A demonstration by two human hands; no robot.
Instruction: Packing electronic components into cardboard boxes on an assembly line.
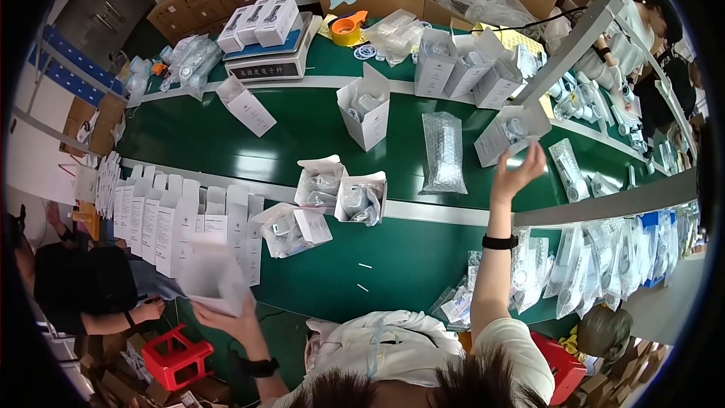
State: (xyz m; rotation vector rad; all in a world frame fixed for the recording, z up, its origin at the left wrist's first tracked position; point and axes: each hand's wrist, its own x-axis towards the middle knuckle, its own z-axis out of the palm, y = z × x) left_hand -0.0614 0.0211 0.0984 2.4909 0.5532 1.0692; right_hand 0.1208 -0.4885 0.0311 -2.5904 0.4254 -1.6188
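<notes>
My left hand (229, 323) is closed round the base of a white carton (213, 281), which is blurred by motion and raised beside a row of upright white cartons (168, 230). My right hand (519, 175) reaches far forward on the right, fingers apart and a little curled. Its fingertips overlap the lower edge of an open white carton (491, 145) with bagged parts inside; whether they touch I cannot tell. To the left of that carton lies a bubble-wrap pouch (443, 153). Three open filled cartons, one of them a tilted carton (291, 233), stand together near the middle.
A green conveyor belt (302, 125) crosses ahead, edged by metal rails. Beyond it are a scale (276, 60) bearing boxes and an orange tape dispenser (347, 29). Bagged devices (589, 264) line the right. A metal post (581, 30) slants across there. Other people work left, right and opposite.
</notes>
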